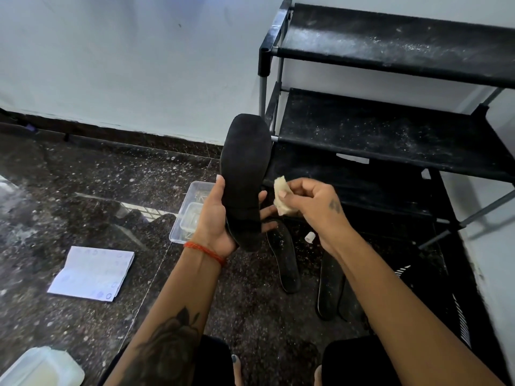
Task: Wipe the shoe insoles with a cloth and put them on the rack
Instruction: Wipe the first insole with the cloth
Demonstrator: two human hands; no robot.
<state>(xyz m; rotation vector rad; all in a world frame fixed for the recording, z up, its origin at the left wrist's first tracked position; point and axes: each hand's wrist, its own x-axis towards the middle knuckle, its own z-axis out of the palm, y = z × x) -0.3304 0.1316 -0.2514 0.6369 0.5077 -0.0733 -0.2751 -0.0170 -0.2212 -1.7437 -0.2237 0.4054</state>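
On the floor (83,174), two insoles (284,260); one insole (245,174) held, one cloth (281,197).

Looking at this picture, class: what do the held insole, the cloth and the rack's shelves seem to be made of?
Held insole: probably foam faced with matte black fabric; it looks fuzzy, without shine.
Cloth: soft beige fabric or sponge, crumpled in the right hand; hard to tell which.
Rack shelves: black fabric stretched between grey metal-looking tubes, dusted white.

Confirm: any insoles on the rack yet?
No, the rack shelves are bare; one insole is in the left hand, two more insoles lie on the floor.
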